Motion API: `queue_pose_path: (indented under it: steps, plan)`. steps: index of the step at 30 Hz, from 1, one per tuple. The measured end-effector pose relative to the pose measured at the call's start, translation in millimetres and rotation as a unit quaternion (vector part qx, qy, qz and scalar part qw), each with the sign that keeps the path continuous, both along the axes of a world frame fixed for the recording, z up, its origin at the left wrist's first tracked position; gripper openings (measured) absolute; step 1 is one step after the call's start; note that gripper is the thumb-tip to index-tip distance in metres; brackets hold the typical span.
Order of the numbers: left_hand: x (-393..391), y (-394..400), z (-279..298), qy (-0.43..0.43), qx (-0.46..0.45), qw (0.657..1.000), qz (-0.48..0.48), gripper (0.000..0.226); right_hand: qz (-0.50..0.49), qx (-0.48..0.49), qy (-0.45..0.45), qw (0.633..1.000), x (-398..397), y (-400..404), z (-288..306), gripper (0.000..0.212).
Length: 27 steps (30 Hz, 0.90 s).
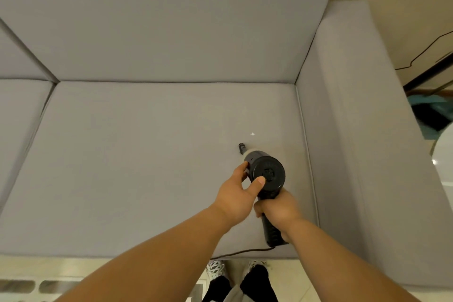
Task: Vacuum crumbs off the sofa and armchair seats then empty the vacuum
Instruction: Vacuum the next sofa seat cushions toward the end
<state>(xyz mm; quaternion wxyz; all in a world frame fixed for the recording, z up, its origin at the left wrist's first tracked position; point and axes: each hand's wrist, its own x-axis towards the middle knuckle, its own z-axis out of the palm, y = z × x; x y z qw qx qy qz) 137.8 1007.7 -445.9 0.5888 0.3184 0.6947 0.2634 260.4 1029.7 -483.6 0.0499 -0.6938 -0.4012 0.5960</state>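
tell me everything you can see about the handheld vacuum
The handheld vacuum is black, seemingly hard plastic, with a round drum-like rear, a narrow nozzle pointing down at the grey sofa seat near a white crumb, and a long handle with a thin cord trailing from its end. The right hand grips the handle; the left hand holds the drum, thumb on its rear face.

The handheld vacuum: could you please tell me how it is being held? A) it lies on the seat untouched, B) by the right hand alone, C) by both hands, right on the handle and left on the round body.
C: the right hand grips the handle of the handheld vacuum, while the left hand holds its round body.
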Motion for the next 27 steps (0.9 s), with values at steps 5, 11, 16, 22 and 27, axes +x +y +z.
queue_pose_path:
  steps: [5, 11, 16, 22, 27]
  plan:
    - [-11.5, 5.3, -6.4, 0.005, -0.014, 1.0, 0.023, 0.065, 0.037, -0.014, 0.012, 0.999, -12.8, 10.2, -4.1, 0.032]
    - [-21.6, -10.7, -15.7, 0.0, -0.025, 0.999, 0.039, 0.064, 0.071, -0.022, 0.013, 0.997, -20.3, 1.9, -7.4, 0.032]
    - [-38.6, -22.1, -8.9, -0.006, -0.025, 0.997, 0.079, 0.063, 0.126, -0.032, 0.015, 0.991, -39.6, 0.2, -0.5, 0.036]
    - [-32.5, -7.3, -0.9, 0.0, -0.011, 0.998, 0.064, 0.064, 0.065, -0.006, 0.018, 0.998, -35.0, 2.7, 6.9, 0.033]
    - [2.6, 33.6, -5.7, -0.029, 0.001, 1.0, 0.007, 0.066, -0.021, 0.034, 0.003, 0.999, -0.1, 28.2, 1.8, 0.027]
